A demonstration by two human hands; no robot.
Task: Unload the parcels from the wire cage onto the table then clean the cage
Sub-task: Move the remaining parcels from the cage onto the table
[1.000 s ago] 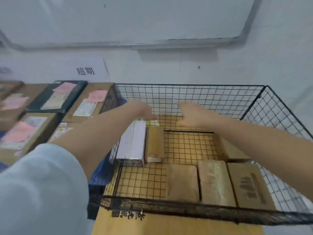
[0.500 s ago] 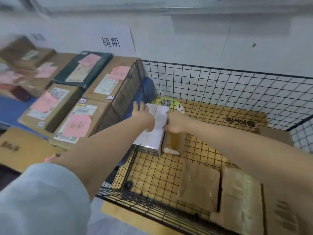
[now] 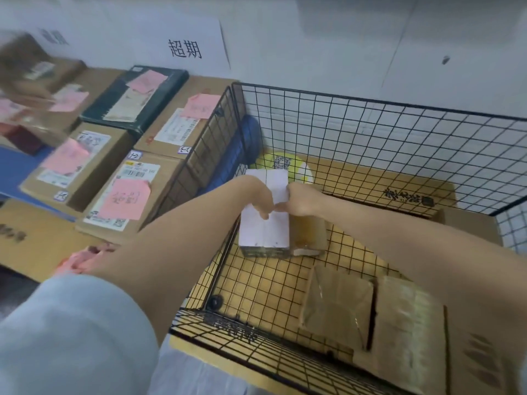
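A black wire cage (image 3: 370, 129) fills the right half of the view. Inside, at its left wall, lies a long white box (image 3: 265, 232). My left hand (image 3: 258, 199) grips the box from its left side and my right hand (image 3: 298, 199) grips it from the right, the fingertips of the two hands almost touching on top. A brown taped parcel (image 3: 310, 236) lies against the white box's right side. Two flat brown parcels (image 3: 339, 303) (image 3: 410, 332) lie near the cage's front right. A yellow-white packet (image 3: 285, 163) sits at the back behind the white box.
Left of the cage, several cardboard parcels with pink notes (image 3: 125, 198) (image 3: 68, 163) (image 3: 188, 121) and a dark green box (image 3: 137, 95) cover the blue table (image 3: 14, 169). A white sign (image 3: 185, 48) hangs on the wall. Cardboard lines the cage floor (image 3: 370, 181).
Both hands moved from the cage's back onto the white box and closed round it. The view swung down and to the left.
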